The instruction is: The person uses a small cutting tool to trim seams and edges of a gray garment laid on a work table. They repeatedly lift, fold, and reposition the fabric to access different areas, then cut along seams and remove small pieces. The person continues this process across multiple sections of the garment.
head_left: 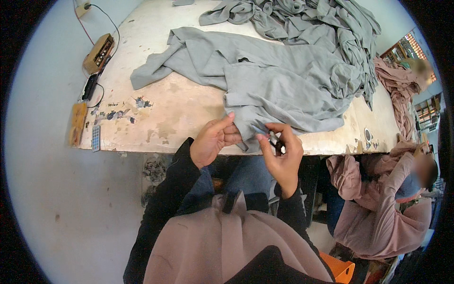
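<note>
At the near edge of one worn table [184, 102], two hands meet one gray cloth [288, 85], laid below one gray heap [307, 21]. The left hand [211, 140] keeps its fingers together at the cloth's edge; whether they pinch it, I cannot tell. The right hand's fingers [294, 141] curl around one small dark tool [274, 139]. One remote [96, 138] lies leftward.

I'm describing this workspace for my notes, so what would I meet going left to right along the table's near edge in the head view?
Yellowish block, small remote control, left hand, right hand, round dark-centred spot.
</note>
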Motion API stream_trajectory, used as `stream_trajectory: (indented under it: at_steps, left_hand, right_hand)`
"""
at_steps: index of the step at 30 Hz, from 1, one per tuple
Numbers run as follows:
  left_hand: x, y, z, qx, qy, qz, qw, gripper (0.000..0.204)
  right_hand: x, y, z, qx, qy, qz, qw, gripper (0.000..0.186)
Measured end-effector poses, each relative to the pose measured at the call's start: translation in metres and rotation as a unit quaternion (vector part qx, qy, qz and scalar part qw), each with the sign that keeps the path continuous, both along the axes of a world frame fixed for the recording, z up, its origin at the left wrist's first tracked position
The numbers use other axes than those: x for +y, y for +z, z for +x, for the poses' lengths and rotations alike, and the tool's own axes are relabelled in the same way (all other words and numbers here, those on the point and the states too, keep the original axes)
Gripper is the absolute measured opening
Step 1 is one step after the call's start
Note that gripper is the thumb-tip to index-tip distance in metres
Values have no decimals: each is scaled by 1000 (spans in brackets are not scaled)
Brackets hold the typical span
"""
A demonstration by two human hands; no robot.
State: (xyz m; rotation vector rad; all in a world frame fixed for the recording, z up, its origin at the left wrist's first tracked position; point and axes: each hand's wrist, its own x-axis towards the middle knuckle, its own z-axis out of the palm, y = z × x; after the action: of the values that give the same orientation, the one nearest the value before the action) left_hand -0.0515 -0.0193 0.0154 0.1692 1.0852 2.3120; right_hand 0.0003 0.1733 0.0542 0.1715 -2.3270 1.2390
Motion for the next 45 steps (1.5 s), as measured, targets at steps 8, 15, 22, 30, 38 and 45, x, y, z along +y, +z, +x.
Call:
stream_trajectory:
  at_steps: [8,15,22,30,38,45]
  left_hand:
    - [8,7,9,-16,29,-7,999,50]
    - [6,0,11,-23,32,-10,999,49]
    - [-12,5,4,208,65,-285,933,35]
    - [-65,3,-3,444,252,-514,689,20]
    - [-66,-6,39,214,184,-370,885,46]
    - [-108,5,58,196,148,-521,818,26]
  right_hand:
    - [-12,-1,7,69,-34,135,988,18]
    - [-13,-2,6,73,-41,137,987,17]
    - [-6,0,-1,61,-105,-19,992,21]
    - [18,-17,9,-50,197,218,955,31]
    - [16,-34,4,-43,106,114,987,31]
    - [17,-74,-23,-172,80,48,981,26]
